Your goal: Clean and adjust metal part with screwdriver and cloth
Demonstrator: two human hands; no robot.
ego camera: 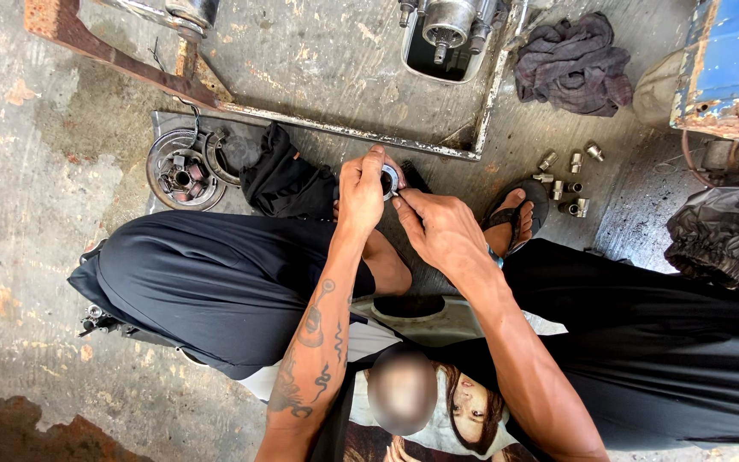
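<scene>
Both forearms extended, left hand (359, 190) and right hand (440, 229) close together, fingers (375, 159) curled.

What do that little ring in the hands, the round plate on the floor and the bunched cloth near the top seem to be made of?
The small ring, pinched between the left hand and right hand, looks like bright steel: it glints silver. The round plate seems duller, grimy metal, grey with dark greasy patches. The bunched cloth looks like soft woven fabric, faded purplish-grey and creased, probably cotton, though that is a guess.
</scene>
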